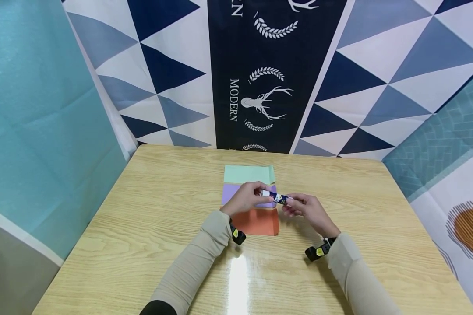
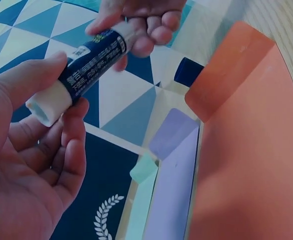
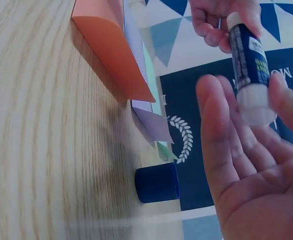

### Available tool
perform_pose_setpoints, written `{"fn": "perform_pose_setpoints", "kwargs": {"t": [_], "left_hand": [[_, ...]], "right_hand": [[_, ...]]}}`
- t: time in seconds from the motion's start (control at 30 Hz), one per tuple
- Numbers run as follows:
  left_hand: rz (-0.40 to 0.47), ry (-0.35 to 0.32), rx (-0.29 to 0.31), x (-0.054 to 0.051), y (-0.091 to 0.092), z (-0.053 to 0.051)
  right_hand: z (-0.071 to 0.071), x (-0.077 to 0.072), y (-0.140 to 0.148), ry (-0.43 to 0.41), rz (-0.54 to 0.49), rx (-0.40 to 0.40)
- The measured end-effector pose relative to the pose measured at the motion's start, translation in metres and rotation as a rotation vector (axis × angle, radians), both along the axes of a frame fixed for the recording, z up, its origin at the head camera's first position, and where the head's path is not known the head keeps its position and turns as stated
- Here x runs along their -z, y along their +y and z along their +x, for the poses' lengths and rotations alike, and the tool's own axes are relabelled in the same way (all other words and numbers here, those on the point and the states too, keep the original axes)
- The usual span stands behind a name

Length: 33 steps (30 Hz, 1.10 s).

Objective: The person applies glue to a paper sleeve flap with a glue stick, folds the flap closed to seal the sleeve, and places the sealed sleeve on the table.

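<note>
A dark blue glue stick (image 1: 277,197) with white ends is held between both hands above the folded papers. My left hand (image 1: 246,197) pinches one white end between thumb and fingers; the left wrist view shows this grip on the glue stick (image 2: 94,62) closely. At the other end, my right hand (image 1: 308,211) has its thumb and fingers around the whitish tip of the tube (image 3: 251,65). Under the hands lie an orange paper (image 1: 256,222), a purple paper (image 1: 229,192) and a mint green paper (image 1: 246,174), each with a folded flap at its right edge.
A dark blue cap (image 3: 157,183) stands on the wooden table (image 1: 161,192) beside the paper flaps. Behind the table's far edge hangs a patterned cloth (image 1: 181,65) with triangles and a dark deer panel.
</note>
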<state>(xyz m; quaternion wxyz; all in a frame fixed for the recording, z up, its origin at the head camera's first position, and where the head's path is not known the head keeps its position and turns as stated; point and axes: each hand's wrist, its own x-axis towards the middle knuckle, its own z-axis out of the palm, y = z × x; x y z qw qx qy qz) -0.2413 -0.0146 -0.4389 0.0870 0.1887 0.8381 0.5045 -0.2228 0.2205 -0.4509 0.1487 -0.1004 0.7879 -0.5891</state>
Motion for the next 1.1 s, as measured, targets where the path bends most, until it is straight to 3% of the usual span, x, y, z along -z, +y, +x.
{"fn": "perform_pose_setpoints", "kwargs": {"t": [0.17,0.33,0.57,0.8,0.93,1.1], "left_hand": [[0.032,-0.024,-0.045,-0.0017,0.0030,0.0010],[0.078,-0.042,-0.083,-0.0014,0.0022,0.0018],[0.097,-0.031,-0.054,-0.0001,0.0013,0.0003],[0.098,-0.015,-0.002,-0.0008,0.0057,0.0012],[0.092,-0.010,-0.016,0.0014,0.0065,0.0028],[0.097,-0.025,-0.056,0.0019,0.0068,0.0039]], "right_hand": [[0.0017,-0.0021,0.0001,-0.014,-0.099,0.052],[0.0021,-0.0038,0.0017,0.008,-0.090,0.058],[0.0008,-0.0048,0.0028,0.033,-0.007,0.054],[0.0057,-0.0076,0.0056,-0.039,0.040,-0.043],[0.0060,-0.0070,0.0055,-0.058,0.027,-0.027],[0.0054,-0.0077,0.0062,-0.002,0.007,0.029]]}}
